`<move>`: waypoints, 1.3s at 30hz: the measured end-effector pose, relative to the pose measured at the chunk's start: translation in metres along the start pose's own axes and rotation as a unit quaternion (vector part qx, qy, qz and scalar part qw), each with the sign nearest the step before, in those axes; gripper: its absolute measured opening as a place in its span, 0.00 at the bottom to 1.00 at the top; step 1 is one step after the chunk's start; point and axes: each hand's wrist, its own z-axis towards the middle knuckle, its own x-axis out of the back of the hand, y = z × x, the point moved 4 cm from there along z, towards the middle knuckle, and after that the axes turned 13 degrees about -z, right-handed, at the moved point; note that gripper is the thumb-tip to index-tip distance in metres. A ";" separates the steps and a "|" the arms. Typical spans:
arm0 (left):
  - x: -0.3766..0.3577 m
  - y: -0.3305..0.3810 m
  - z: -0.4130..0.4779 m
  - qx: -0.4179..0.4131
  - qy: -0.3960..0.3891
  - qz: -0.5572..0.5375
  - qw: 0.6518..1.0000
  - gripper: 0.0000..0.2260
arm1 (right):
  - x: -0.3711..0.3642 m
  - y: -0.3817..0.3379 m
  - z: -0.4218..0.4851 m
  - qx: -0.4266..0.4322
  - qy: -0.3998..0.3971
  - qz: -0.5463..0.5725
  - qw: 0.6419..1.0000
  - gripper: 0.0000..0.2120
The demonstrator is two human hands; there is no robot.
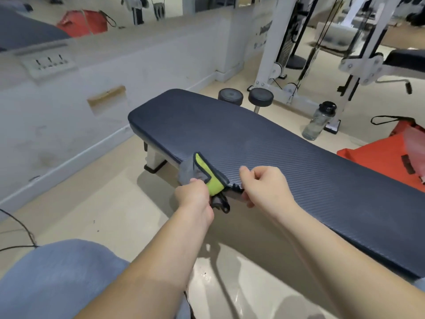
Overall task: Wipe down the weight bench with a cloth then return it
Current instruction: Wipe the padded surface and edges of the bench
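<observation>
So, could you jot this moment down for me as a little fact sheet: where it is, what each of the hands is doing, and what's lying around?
Setting: gym floor, beside a dark blue weight bench
Left hand: grips a grey and yellow-green cloth at the bench's near edge
Right hand: fingers curled, at the same edge beside the cloth; unclear whether it grips anything
Beyond the bench: clear water bottle, dumbbell, orange bag

My right hand point(264, 187) grips the navy padded counter point(253, 146) at its near edge. Just left, held in my left hand point(193, 196), a green-and-grey cloth point(207, 171) drapes over it. Beyond, a water bottle point(318, 122) stands on the floor point(115, 203).
</observation>
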 end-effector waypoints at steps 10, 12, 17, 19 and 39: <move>0.011 0.052 0.053 -0.122 -0.024 0.060 0.990 0.28 | -0.016 -0.033 0.022 -0.003 -0.051 0.059 0.997 0.26; 0.011 0.054 0.053 -0.151 -0.015 0.088 0.985 0.29 | -0.016 -0.032 0.022 -0.005 -0.047 0.057 0.997 0.26; 0.009 0.043 0.042 -0.165 -0.016 0.107 0.980 0.24 | -0.009 -0.021 0.013 -0.011 -0.042 0.099 0.994 0.26; 0.009 0.030 0.026 -0.163 -0.011 0.136 0.977 0.24 | -0.003 -0.010 0.005 -0.022 -0.038 0.116 0.992 0.26; -0.068 -0.149 -0.156 0.109 -0.273 0.259 0.920 0.14 | 0.165 0.168 -0.091 -0.179 0.063 0.131 0.973 0.30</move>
